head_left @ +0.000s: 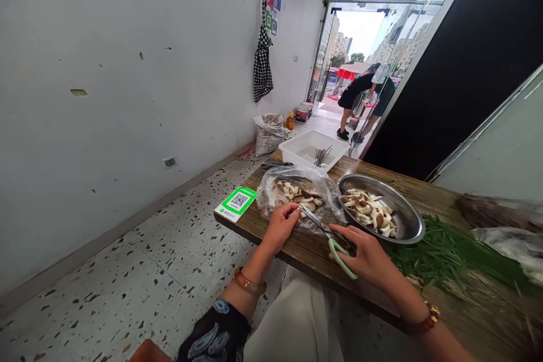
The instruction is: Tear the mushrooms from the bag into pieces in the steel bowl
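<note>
On the wooden table, the left hand has thumb and forefinger pressed together at the tip of the scissors; what is between them is too small to tell. The right hand has its fingers closed around the green handles. Below the blades, near the front edge, a clear plastic bag contains mushroom pieces. Just beside it, a metal bowl holds more of them, and at the far left corner a white tub holds thin metal sticks
</note>
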`<state>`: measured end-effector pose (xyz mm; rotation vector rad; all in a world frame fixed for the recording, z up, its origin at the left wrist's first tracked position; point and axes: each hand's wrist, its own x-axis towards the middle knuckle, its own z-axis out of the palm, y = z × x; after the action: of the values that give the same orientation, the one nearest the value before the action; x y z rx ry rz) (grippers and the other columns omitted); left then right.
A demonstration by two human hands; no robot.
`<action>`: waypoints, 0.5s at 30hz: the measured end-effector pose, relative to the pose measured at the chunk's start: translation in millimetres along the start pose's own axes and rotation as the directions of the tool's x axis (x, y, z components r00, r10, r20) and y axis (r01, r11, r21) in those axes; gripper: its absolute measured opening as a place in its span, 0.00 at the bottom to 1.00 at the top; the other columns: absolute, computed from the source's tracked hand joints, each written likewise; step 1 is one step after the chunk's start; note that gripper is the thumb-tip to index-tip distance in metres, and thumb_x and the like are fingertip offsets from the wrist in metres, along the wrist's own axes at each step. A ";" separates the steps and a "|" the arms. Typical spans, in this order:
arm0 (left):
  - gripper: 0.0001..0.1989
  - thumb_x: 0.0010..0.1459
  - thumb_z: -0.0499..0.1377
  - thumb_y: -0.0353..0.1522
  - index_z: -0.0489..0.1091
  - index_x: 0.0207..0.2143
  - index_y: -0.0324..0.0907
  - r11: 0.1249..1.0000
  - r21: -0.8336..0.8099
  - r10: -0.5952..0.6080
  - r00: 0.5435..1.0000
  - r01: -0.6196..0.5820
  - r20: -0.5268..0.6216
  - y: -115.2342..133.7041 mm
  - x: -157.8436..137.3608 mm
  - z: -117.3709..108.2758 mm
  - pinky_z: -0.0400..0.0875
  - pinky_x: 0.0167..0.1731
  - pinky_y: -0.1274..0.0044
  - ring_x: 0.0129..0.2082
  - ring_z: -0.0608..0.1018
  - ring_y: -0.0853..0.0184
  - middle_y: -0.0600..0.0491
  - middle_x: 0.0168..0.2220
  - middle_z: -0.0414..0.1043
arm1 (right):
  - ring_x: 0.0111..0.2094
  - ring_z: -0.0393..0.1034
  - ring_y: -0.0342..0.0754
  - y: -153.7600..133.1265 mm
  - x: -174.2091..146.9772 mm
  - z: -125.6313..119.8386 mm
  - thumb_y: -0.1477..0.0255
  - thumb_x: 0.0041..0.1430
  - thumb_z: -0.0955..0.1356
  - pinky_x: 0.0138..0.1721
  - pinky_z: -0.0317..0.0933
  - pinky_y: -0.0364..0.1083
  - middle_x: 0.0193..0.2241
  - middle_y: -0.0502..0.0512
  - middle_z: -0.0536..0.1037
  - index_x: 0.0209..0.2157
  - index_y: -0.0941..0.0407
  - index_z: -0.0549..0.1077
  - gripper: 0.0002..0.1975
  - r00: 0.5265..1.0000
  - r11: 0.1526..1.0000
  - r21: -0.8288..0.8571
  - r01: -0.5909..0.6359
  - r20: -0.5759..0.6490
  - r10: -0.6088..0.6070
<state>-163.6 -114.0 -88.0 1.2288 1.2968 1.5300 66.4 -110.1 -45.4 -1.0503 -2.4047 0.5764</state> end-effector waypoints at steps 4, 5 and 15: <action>0.14 0.53 0.56 0.39 0.73 0.33 0.38 0.999 -0.040 -0.011 1.000 0.012 0.020 -2.5 0.4 0.2 0.59 0.26 0.80 0.24 0.67 0.71 0.55 0.24 0.70 | 0.41 0.72 0.52 -1.2 4.5 0.7 0.65 0.54 0.69 0.45 0.65 0.49 0.43 0.60 0.77 0.54 0.55 0.71 0.25 1.000 1.000 0.011 -0.005 0.019 0.005; 0.13 0.53 0.56 0.39 0.72 0.33 0.38 0.999 -0.049 -0.009 1.000 0.010 0.020 -3.0 0.4 0.3 0.59 0.26 0.80 0.24 0.67 0.71 0.55 0.24 0.70 | 0.41 0.72 0.52 -1.1 5.0 0.9 0.65 0.54 0.69 0.45 0.65 0.49 0.43 0.60 0.77 0.54 0.55 0.71 0.25 1.000 1.000 0.009 -0.009 0.019 0.009; 0.14 0.54 0.55 0.40 0.71 0.30 0.38 0.998 -0.062 -0.001 0.999 0.003 0.037 -6.1 1.5 0.2 0.59 0.26 0.80 0.24 0.66 0.72 0.54 0.24 0.69 | 0.43 0.73 0.54 1.0 13.0 3.3 0.63 0.51 0.71 0.47 0.65 0.51 0.45 0.60 0.78 0.52 0.57 0.73 0.26 0.997 0.994 0.099 -0.055 0.059 0.049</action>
<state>-164.0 -111.4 -93.6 1.2107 1.2178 1.5272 57.3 -100.2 -45.6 -1.0694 -2.3758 0.7465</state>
